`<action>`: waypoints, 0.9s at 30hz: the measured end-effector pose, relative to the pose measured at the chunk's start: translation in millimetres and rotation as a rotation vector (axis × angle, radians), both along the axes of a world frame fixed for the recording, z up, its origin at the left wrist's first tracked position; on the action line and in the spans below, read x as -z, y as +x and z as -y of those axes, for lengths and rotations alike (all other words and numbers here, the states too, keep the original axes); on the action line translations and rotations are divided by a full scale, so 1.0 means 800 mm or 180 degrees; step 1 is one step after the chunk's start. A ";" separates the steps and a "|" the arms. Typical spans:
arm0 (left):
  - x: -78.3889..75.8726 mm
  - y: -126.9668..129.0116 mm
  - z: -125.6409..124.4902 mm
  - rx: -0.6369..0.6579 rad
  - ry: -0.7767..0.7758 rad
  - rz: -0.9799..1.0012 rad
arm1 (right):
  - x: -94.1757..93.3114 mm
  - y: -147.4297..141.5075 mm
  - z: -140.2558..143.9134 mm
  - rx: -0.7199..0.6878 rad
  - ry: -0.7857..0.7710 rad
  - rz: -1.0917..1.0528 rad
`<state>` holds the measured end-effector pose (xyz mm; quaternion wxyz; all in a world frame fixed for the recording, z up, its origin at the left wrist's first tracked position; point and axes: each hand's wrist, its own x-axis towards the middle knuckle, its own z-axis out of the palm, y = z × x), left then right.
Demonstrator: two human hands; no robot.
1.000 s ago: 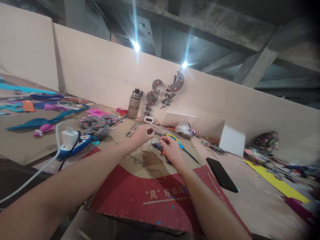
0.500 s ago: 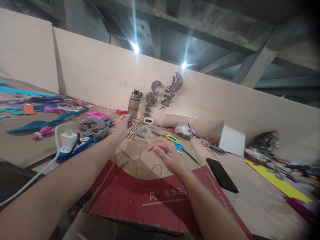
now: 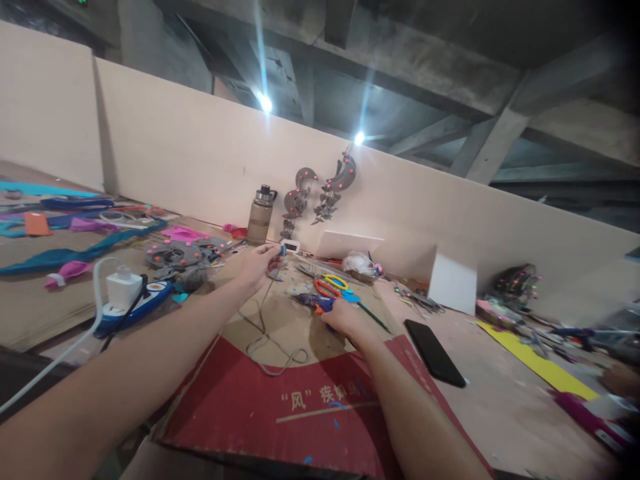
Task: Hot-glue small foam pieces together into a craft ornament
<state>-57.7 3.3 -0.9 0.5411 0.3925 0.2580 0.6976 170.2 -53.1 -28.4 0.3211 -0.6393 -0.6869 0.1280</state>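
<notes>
Charger (image 3: 121, 291) plugged in at far left on bench. Left hand (image 3: 260, 261) raised over cardboard (image 3: 280, 400), fingers pinched on small blue bit (image 3: 283, 251) w/ cord (image 3: 265, 337) hanging below. Right hand (image 3: 345, 319) closed round glue gun (image 3: 313, 302), low on cardboard, beside scissors (image 3: 331, 287). Phone (image 3: 434, 343) further right.

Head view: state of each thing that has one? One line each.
Left hand: pinched shut on a small blue piece.
Right hand: closed on a blue glue gun.
Grey-brown water bottle: upright, capped.
Black phone: flat, screen dark.
White charger: plugged into blue power strip.
</notes>
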 end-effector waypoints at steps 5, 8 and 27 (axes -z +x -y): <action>0.003 0.006 0.004 0.0221 0.0007 -0.0119 | -0.018 -0.002 -0.006 0.0063 -0.0030 -0.0222; 0.005 0.007 0.006 0.0243 -0.0045 -0.0204 | -0.029 -0.007 -0.003 0.0096 0.0390 -0.0726; 0.004 0.027 0.021 0.0099 0.0043 -0.0267 | -0.033 -0.034 0.019 -0.0646 0.0977 -0.0903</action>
